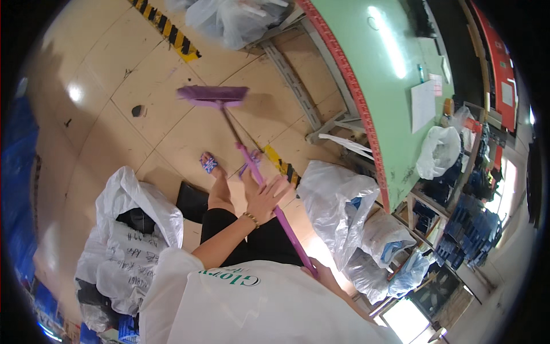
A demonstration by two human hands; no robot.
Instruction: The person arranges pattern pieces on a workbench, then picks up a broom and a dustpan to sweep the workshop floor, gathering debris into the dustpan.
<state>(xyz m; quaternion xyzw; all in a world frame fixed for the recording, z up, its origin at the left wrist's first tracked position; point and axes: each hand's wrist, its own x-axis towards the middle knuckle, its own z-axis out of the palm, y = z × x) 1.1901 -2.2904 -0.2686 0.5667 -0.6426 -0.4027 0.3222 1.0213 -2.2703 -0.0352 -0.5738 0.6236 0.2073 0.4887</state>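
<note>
A purple broom (pixel 289 232) runs slantwise across the middle of the view. Its wide head (pixel 212 96), slightly blurred, is over the tiled floor ahead of my feet. Partway down the handle, my left hand (pixel 266 199) grips it with fingers laid across the shaft; a beaded bracelet circles that wrist. Close to my body, my right hand (pixel 324 275) is closed around the handle's upper end, its fingers partly hidden. A dark scrap (pixel 137 110) lies on the floor left of the broom head, with smaller bits scattered about.
On the right stands a green-topped table (pixel 395 132) with a red edge and metal legs. White plastic sacks (pixel 335 200) crowd beside it. Another stuffed white sack (pixel 129 258) and a black item (pixel 192 202) sit at my left. Black-yellow tape (pixel 166 28) marks the floor.
</note>
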